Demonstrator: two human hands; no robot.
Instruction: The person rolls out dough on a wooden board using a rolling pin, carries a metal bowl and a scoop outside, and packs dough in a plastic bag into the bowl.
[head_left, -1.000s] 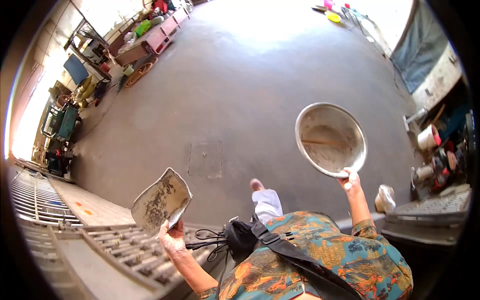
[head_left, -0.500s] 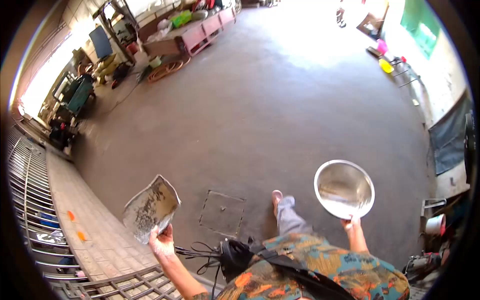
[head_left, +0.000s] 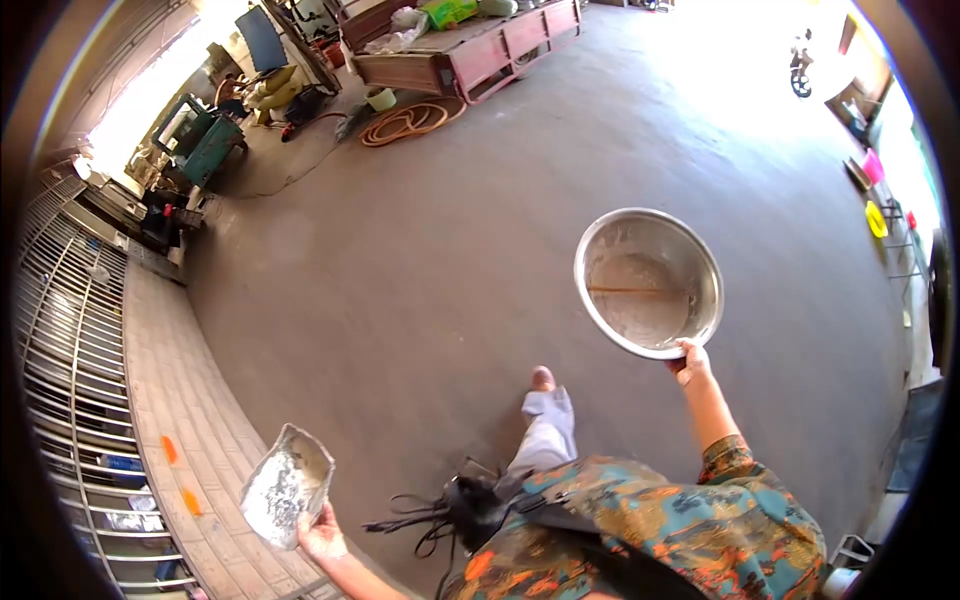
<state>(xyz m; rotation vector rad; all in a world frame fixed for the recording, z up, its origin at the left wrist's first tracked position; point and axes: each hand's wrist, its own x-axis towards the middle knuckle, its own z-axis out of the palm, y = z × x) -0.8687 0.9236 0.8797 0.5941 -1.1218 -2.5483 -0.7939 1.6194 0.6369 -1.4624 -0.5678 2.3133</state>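
Observation:
My right hand (head_left: 690,362) grips the near rim of a round stainless steel basin (head_left: 700,262). The basin is held out in front over the floor, its open side tilted toward me. Pale, cloudy residue coats its inside, and a thin brown line crosses the bottom; I cannot tell if that is a stick or a reflection. At the lower left, my left hand (head_left: 322,535) is closed on the edge of a grey scoop-like container (head_left: 287,490) with an uneven rim. Its inside is speckled with dirt, and whitish powder shows on my fingers.
Concrete floor (head_left: 420,260) stretches ahead. Metal railings (head_left: 75,380) and a tiled ledge (head_left: 185,400) run along the left. A red cart bed (head_left: 510,50), a coiled hose (head_left: 410,122) and a green cart (head_left: 200,140) stand farther off. A yellow basin (head_left: 876,219) is at the right wall.
The basin has risen ahead of me and tipped, showing more of its inside. My left hand and the container have dropped lower. The view has shifted as I step forward.

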